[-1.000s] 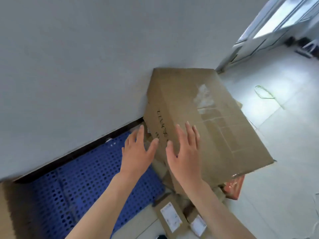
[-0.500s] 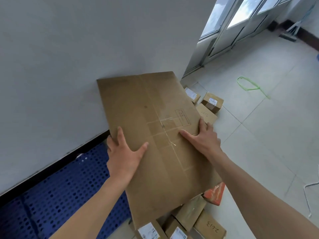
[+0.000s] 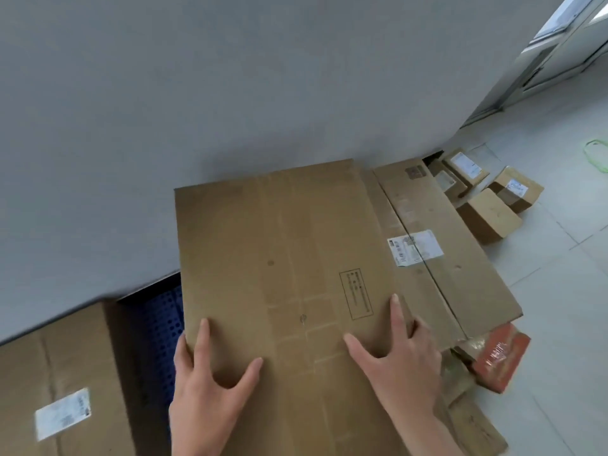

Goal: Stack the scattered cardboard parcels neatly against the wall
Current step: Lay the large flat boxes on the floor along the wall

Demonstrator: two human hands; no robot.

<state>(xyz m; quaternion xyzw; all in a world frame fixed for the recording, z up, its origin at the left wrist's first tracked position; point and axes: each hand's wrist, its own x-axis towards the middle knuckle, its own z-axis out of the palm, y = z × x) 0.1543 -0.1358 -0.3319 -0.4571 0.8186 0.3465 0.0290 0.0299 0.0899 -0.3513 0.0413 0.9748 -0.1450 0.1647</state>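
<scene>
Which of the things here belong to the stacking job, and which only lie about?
Job:
large flat carton under the left hand and right hand
long labelled carton
small parcels by the wall
carton at the left
orange wrapped parcel

Lying about:
blue perforated pallet
green loop on the floor

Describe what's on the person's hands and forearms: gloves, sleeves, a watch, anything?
Nothing worn that shows. The left hand and right hand are bare, no gloves, rings or watch visible. Both forearms are uncovered down to the frame's bottom edge, so no sleeve shows.
</scene>
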